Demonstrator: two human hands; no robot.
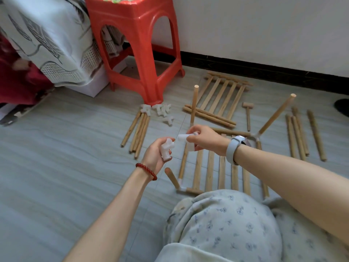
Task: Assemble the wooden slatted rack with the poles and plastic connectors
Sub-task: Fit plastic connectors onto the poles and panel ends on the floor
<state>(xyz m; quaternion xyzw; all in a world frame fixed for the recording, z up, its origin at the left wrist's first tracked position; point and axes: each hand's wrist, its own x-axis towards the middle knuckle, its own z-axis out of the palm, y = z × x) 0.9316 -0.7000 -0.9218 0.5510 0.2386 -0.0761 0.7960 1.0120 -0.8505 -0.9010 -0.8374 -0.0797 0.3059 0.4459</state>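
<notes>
A wooden slatted panel lies flat on the floor in front of my knees, with white connectors and upright poles at its corners. My right hand grips the white connector at the panel's far left corner, under an upright pole. My left hand holds a loose white plastic connector just left of it. Another pole leans up from the far right corner. A short pole rises from the near left corner connector.
A second slatted panel lies farther back. Loose connectors and a bundle of poles lie left of it, more poles at the right. A small wooden mallet lies between. A red plastic stool stands behind.
</notes>
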